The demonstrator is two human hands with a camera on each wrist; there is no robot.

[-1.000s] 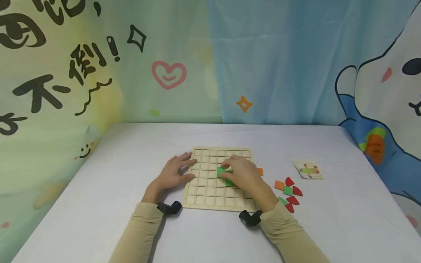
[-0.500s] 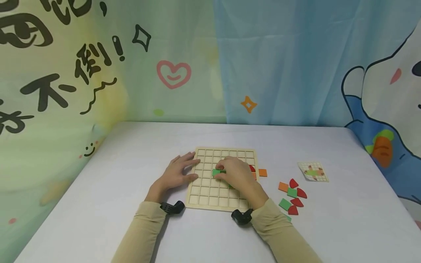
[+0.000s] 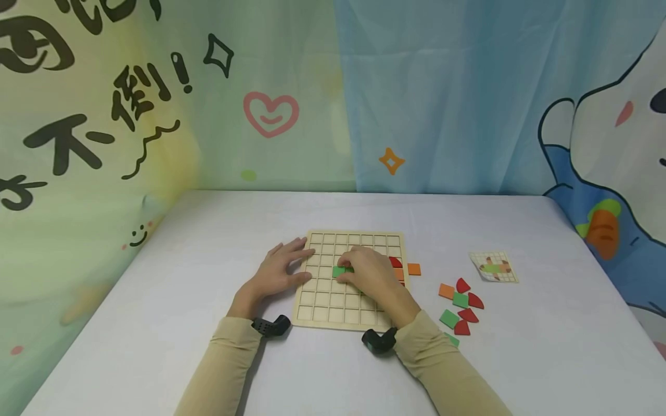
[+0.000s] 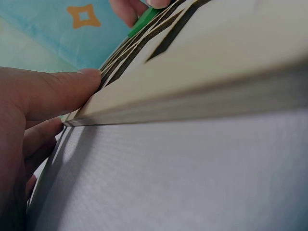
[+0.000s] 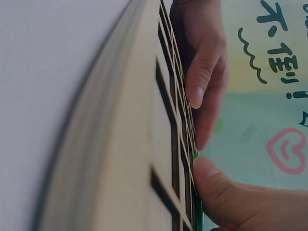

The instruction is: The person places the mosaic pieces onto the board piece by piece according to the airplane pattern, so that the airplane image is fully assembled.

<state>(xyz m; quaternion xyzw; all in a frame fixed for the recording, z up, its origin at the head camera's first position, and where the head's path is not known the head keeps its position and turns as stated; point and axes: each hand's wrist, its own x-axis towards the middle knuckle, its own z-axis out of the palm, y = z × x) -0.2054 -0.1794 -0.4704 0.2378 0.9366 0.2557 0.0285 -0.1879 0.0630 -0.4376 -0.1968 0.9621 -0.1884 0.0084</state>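
Observation:
A light wooden board [image 3: 314, 299] with a grid of square cells lies on the table. On its left edge rests my left hand [image 3: 276, 271], its fingers extended; in the left wrist view the thumb [image 4: 72, 94] touches the board's top. Over the middle of the board, my right hand [image 3: 370, 276] pinches a green square tile [image 3: 338, 271] between thumb and forefinger. That green tile [image 4: 143, 22] also shows at the top of the left wrist view. Beside the right hand, a red quarter-round piece [image 3: 395, 262] and an orange tile [image 3: 398, 274] sit on the board. The right hand partly hides other pieces.
An orange tile [image 3: 414, 269] lies at the board's right edge. Farther right are loose red pieces [image 3: 476, 300], green tiles [image 3: 450, 319] and another orange tile [image 3: 446, 290]. Behind them lies a pattern card [image 3: 494, 267] with one corner curled. A printed curtain [image 3: 442, 115] hangs behind the table.
My right hand has shifted left across the board with the green tile, uncovering red and orange pieces on the board's right side. The left hand has stayed at the edge.

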